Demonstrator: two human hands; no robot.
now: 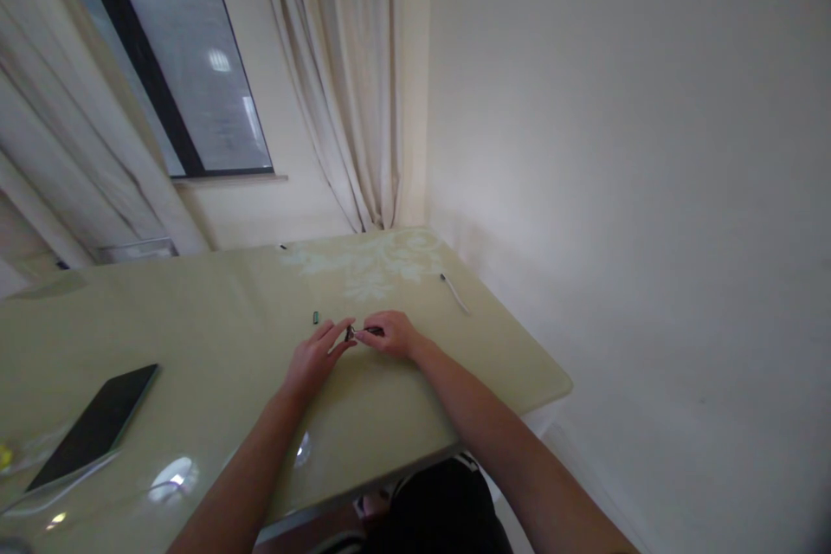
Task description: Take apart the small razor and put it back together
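Working over the glossy table [227, 303], I seem partway — both hands occupied, any join too small to tell. My right hand [393, 334], aimed toward eleven o'clock, pinches a slim dark item [375, 331]; my left hand [314, 358], toward one, pinches a small dark piece [349, 333] facing it — green part [315, 318] untouched at ten.

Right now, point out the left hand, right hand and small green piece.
Left hand [314, 363], head view: back of the hand.
Right hand [395, 334], head view: back of the hand.
Small green piece [316, 318], head view: its middle.
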